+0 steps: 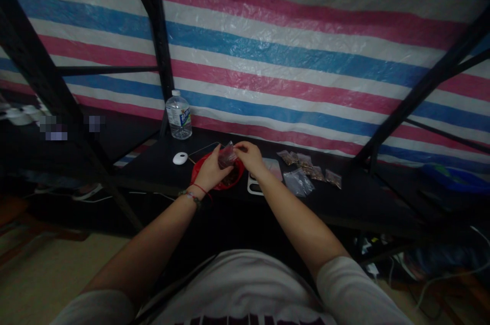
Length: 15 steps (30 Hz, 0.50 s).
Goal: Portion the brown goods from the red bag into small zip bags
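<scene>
A small clear plastic bag [227, 155] is held above a red bowl [198, 168] with brown bits in it. My left hand [211, 169] grips the bag from the left, thumb and fingers on either side. At the bag's upper right edge, my right hand [249, 155] pinches with its fingertips. Just under my right wrist lies a white kitchen scale [254, 186], partly covered by the arm. Flat bags [298, 182] with nothing visible inside lie to the right of the scale. Behind them are several small bags filled with brown pieces [304, 162].
A large clear plastic bottle [179, 117] stands at the back left by a black post. A white computer mouse [180, 158] lies left of the bowl. A blue tray [454, 178] sits far right, and black metal struts [424, 82] flank the striped sheet.
</scene>
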### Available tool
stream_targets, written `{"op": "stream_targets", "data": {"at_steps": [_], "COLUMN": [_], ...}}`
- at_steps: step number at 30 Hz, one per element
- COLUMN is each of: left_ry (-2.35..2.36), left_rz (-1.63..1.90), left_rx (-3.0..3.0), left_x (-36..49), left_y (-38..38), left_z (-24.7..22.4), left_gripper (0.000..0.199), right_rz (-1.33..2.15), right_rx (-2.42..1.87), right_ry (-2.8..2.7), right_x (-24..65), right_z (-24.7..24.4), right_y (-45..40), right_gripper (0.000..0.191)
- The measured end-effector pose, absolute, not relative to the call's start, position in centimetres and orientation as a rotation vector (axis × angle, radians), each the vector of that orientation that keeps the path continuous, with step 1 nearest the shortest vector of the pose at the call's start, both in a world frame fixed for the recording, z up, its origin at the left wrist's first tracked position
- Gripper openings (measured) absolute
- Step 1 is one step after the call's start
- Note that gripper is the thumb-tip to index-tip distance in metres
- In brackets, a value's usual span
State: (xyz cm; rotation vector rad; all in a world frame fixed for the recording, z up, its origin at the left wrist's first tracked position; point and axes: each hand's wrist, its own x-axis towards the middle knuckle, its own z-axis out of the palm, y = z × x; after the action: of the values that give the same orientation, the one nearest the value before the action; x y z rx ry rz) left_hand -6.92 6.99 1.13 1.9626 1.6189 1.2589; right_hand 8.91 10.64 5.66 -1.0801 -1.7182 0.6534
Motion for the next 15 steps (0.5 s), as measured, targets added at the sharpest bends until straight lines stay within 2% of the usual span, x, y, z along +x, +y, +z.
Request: {"op": "stream_targets", "data": {"at_steps": [4, 8, 15], "left_ry": [1.141, 0.875, 0.822], "left_rz": [1.454, 1.444, 1.263], "left_rx": [1.578, 1.425, 1.434], "left_x": [-6.6, -5.8, -3.9], "left_y": [7.2, 6.5, 4.4], "left_z": [1.6, 2.2, 3.4], "left_gripper": [0.072, 0.07, 0.073], "right_rz": [0.985, 1.249, 1.086], "right_rx": [-0.96, -0.915, -1.04], "right_ry": [-1.501, -1.349, -1.422], "right_x": [10.9, 13.3, 16.5], "right_z": [5.7, 5.6, 4.3], "right_y": [9.6, 8.0, 5.6], "right_gripper": [0.017, 0.039, 0.028]}}
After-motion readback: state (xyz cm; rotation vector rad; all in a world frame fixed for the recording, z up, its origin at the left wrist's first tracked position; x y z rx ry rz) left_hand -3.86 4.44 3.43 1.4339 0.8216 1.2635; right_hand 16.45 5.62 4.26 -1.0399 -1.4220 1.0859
